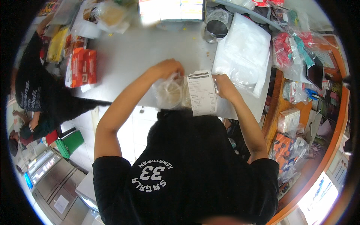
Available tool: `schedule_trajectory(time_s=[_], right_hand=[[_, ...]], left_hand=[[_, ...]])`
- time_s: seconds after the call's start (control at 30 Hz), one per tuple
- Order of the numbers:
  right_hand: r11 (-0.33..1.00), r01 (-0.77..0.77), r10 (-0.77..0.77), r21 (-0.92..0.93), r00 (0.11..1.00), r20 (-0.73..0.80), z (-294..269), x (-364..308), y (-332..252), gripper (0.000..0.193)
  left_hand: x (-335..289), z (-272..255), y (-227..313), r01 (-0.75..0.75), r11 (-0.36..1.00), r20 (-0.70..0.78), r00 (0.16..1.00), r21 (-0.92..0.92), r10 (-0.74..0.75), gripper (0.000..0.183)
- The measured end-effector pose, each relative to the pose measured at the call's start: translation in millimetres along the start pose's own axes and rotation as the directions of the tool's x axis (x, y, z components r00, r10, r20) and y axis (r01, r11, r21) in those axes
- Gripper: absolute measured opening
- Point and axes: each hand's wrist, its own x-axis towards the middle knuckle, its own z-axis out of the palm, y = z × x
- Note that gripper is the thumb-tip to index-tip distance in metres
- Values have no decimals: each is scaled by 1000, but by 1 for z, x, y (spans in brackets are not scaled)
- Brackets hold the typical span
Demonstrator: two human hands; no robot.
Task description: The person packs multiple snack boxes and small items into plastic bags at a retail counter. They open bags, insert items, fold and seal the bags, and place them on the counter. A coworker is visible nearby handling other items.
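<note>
A clear plastic bag [157, 93] sits at the near edge of the metal table, with round lidded tubs [173, 93] showing through it. Over the bag's right part lies a long white printed receipt [203, 95], which hides what is beneath. My left hand [169, 69] is closed, its curled fingers gripping the bag's gathered top. On the other side my right hand [224, 86] is closed too, pinching the bag's edge right beside the receipt. Its fingertips are partly hidden.
A stack of clear plastic sheets or bags [243, 48] lies to the right, below a metal cup [216, 30]. Orange-red boxes [84, 66] stand at the left edge of the table [150, 45]. A bright screen [171, 10] is at the back. Another person [37, 75] works at far left.
</note>
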Motion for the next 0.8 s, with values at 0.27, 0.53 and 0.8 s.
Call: schedule_trajectory(time_s=[0.27,0.53,0.8], right_hand=[[923,-255,299,287,947,-119,-5,-15,-15,11],[787,-190,428,587,853,-299,14,-42,-26,8],[938,-164,263,305,911,-318,-11,-41,-29,10]], left_hand=[[-22,0,14,-126,991,-295,946,35,130,30],[-37,-24,56,15,988,-403,912,-157,-78,17],[-55,-23,97,288,956,-411,866,-57,-285,23]])
